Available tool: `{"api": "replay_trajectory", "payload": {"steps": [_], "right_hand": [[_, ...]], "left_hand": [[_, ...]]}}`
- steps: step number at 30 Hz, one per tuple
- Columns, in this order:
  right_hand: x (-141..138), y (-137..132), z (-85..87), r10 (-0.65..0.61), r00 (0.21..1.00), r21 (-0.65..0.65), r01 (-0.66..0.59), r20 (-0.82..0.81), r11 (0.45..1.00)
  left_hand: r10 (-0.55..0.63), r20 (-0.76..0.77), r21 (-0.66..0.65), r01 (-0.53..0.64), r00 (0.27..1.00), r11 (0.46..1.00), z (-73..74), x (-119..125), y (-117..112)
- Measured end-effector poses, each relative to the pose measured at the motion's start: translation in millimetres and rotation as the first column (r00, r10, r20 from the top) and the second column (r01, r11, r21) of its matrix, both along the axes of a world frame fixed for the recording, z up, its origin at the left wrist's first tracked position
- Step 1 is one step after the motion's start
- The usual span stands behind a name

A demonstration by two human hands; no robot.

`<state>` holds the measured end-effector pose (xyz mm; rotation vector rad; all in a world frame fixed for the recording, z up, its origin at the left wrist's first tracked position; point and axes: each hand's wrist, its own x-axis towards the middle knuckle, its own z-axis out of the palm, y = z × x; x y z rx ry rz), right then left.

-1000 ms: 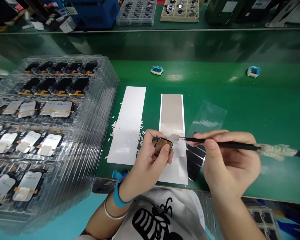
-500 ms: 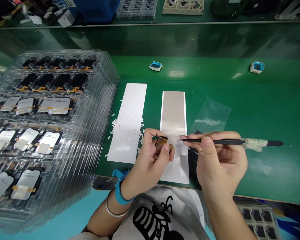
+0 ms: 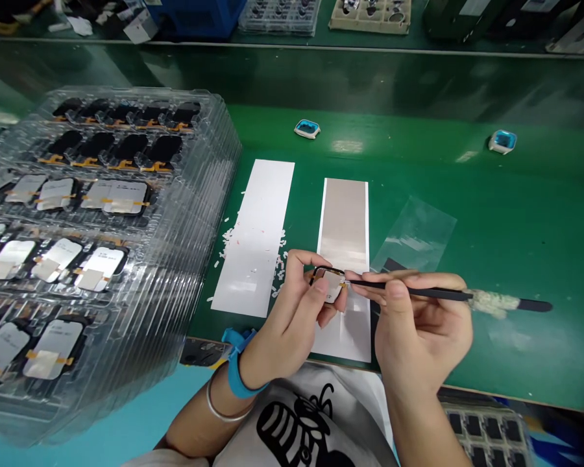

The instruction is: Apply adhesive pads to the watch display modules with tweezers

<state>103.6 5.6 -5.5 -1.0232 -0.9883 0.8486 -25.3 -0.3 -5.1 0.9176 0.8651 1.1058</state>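
Observation:
My left hand (image 3: 304, 311) is closed around a small watch display module (image 3: 331, 293), pale on the face turned up, with a black rim. Pinched in my right hand (image 3: 418, 324) is a pair of black tweezers (image 3: 431, 292), its rear part wrapped in whitish material. The tweezer tips meet the right edge of the module; whether they grip anything there is too small to tell. Both hands are above a strip sheet (image 3: 343, 220) with a grey-beige face and white borders. A second white strip sheet (image 3: 255, 233) lies to its left, with small white scraps around it.
Stacked clear plastic trays (image 3: 209, 194) of display modules fill the left side. A clear film (image 3: 421, 230) lies right of the sheets. Two watch cases (image 3: 307, 128) with blue faces sit toward the back, below a raised shelf.
My left hand has turned the module so its pale face shows. The tweezers in my right hand have moved left and slightly down, from apart to touching the module's edge.

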Motion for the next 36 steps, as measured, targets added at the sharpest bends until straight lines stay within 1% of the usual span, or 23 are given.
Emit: {"api": "replay_trajectory", "payload": {"steps": [5, 11, 17, 22, 25, 28, 30, 32, 33, 34, 36], "right_hand": [[0, 0, -0.2, -0.024, 0.999, 0.005, 0.024, 0.034, 1.000], [-1, 0, 0.5, -0.020, 1.000, 0.013, 0.020, -0.015, 1.000], [-1, 0, 0.3, -0.031, 0.999, -0.003, 0.031, -0.010, 1.000], [-2, 0, 0.9, -0.032, 0.999, 0.021, 0.031, 0.004, 0.999], [-2, -1, 1.0, -0.011, 1.000, 0.039, 0.010, 0.011, 0.999], [-4, -1, 0.9, 0.013, 1.000, 0.036, -0.013, -0.024, 0.999], [-3, 0, 1.8, 0.014, 0.998, 0.040, -0.012, -0.058, 0.999], [1, 1, 3.9, -0.013, 0.997, 0.050, 0.017, -0.078, 0.999], [5, 2, 5.1, -0.048, 0.996, 0.058, 0.052, -0.072, 0.997], [11, 2, 6.1, -0.093, 0.994, 0.065, 0.096, -0.053, 0.993], [29, 4, 6.4, -0.177, 0.984, 0.045, 0.176, 0.026, 0.983]], "left_hand": [[0.004, -0.020, 0.028, -0.003, 1.000, 1.000, 0.8, 1, 0], [0.003, -0.038, 0.035, -0.002, 0.999, 0.999, 1.6, 1, 0], [0.004, -0.041, 0.025, -0.003, 0.999, 1.000, 1.0, 2, 0], [0.059, -0.072, 0.055, -0.055, 0.996, 0.997, -1.7, 3, 0], [0.071, -0.082, 0.093, -0.064, 0.994, 0.994, -3.3, 3, 2], [0.079, -0.085, 0.116, -0.069, 0.993, 0.991, -3.8, 4, 3], [0.106, -0.087, 0.110, -0.096, 0.990, 0.989, -3.6, 5, 4], [0.132, -0.109, 0.086, -0.123, 0.985, 0.989, -3.1, 4, 5], [0.132, -0.127, 0.071, -0.124, 0.983, 0.990, -2.7, 4, 4], [0.114, -0.154, 0.060, -0.106, 0.982, 0.993, -2.0, 3, 4], [0.032, -0.233, 0.067, -0.017, 0.972, 0.998, 0.5, 2, 2]]}}
